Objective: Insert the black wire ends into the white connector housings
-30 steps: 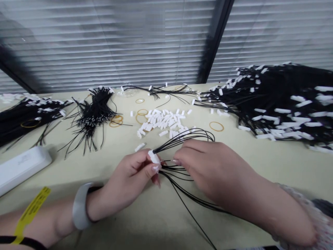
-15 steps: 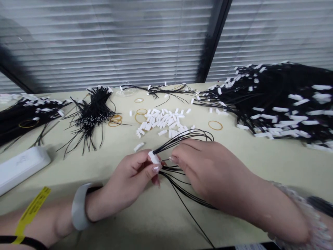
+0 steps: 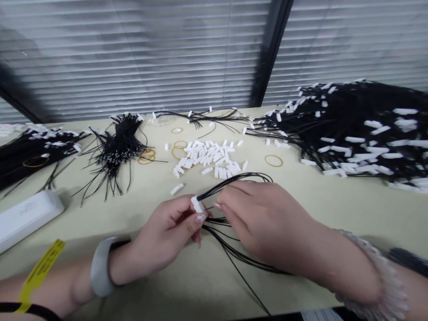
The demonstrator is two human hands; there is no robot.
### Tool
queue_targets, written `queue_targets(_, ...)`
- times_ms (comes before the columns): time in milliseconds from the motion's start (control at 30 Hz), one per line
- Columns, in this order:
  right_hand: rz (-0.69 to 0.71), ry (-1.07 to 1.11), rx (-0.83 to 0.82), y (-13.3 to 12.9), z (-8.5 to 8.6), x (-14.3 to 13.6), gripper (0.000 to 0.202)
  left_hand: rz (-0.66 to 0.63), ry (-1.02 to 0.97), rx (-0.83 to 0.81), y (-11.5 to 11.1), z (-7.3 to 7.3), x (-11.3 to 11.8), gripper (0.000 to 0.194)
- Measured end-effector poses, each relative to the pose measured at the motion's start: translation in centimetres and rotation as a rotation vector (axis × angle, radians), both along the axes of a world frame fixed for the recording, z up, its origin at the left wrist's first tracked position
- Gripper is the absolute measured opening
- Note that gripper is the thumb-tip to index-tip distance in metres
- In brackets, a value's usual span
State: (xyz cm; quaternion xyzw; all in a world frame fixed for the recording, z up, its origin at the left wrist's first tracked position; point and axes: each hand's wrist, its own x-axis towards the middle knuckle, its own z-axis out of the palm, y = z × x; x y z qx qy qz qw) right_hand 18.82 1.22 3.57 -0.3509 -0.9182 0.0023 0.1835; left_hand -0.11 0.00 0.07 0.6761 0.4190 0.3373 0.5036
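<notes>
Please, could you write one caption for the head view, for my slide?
Left hand holds a white connector; right hand pinches a black wire, loose white pieces beyond.

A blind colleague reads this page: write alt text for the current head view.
A left hand holds a white connector trailing black wires, while the right hand pinches one wire beside it. Beyond, loose white connectors, rubber bands and heaps of black wire lie on a pale table.

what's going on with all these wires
A person's left hand holds a white connector housing with black wires running from it. The right hand pinches a single wire beside the housing; whether its tip is inside is unclear. Beyond the hands lie loose white housings, with wire bundles to the left and a big wire pile to the right.
</notes>
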Motion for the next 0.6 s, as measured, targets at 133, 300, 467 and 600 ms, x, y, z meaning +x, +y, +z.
queue_targets(133,0.019,0.034,-0.012,-0.1,-0.3,-0.2,0.014,-0.001,-0.012,-0.007,-0.1,0.0,-0.1,0.019)
queue_targets(300,0.018,0.077,-0.025,0.1,-0.7,-0.5,0.018,0.001,-0.001,-0.018,0.0,-0.2,-0.4,0.02)
queue_targets(467,0.033,0.304,0.1,0.4,0.6,0.2,0.013,0.113,-0.067,-0.054,0.2,0.3,0.0,0.019)
queue_targets(600,0.046,0.299,0.185,-0.1,1.4,0.6,0.019,0.267,-0.091,-0.074,0.4,0.6,0.3,0.017)
